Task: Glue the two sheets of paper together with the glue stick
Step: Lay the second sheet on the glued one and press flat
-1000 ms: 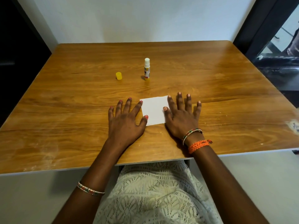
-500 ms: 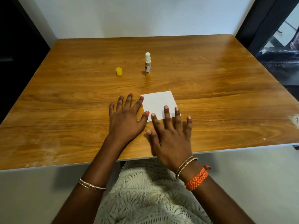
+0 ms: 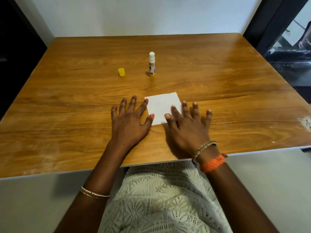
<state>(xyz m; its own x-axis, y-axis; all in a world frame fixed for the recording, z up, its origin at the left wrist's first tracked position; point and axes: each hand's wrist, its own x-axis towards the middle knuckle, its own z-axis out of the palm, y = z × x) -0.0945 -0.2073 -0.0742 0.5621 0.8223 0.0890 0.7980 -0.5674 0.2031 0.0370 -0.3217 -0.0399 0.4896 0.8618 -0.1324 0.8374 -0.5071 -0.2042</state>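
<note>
A small white square of paper (image 3: 162,105) lies flat on the wooden table (image 3: 227,91); I cannot tell whether it is one sheet or two stacked. My left hand (image 3: 129,121) lies flat with fingers spread, its index finger and thumb touching the paper's left edge. My right hand (image 3: 186,126) lies flat too, thumb and index finger pressing on the paper's lower right part. The glue stick (image 3: 152,64) stands upright and uncapped farther back. Its yellow cap (image 3: 121,72) stands to the left of it.
The table's near edge (image 3: 151,163) runs just behind my wrists. A white wall closes the far side. A dark frame and dark objects (image 3: 289,52) stand to the right of the table.
My right hand slid from the paper's right side toward me, then moved forward and right again onto its lower right part. My left hand stayed at the left edge.
</note>
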